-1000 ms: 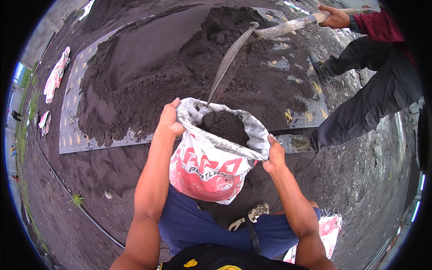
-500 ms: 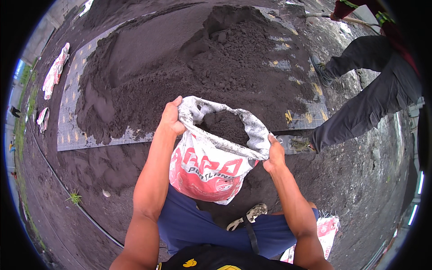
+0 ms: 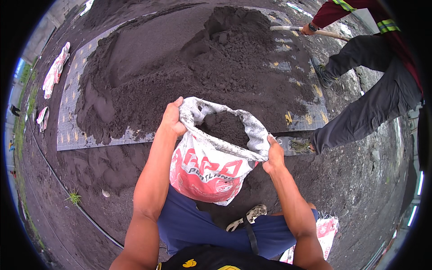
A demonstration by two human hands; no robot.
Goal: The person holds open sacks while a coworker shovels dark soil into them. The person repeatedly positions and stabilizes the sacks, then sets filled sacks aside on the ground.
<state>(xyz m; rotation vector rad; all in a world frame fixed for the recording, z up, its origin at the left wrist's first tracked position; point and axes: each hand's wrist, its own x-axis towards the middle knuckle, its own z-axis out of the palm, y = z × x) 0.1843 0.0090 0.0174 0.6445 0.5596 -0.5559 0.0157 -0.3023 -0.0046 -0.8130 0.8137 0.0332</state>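
Between my knees stands a white and red woven sack, its mouth spread wide. Dark sand shows inside it. My left hand grips the rolled rim at the left, thumb over the edge. On the opposite side, my right hand is closed around the rim too. Beyond the sack lies a large heap of dark sand on a grey patterned sheet. A co-worker in dark trousers at the right holds a long wooden handle over the heap's far right; its lower end is hard to make out.
The co-worker's shoe is close beside my right hand. An empty-looking sack lies by my right leg, and crumpled sacks lie at the far left. A dark hose runs along the ground on the left.
The co-worker's arm and the wooden handle have swung left and come further into view over the heap's right edge. My hands and the sack have barely moved.
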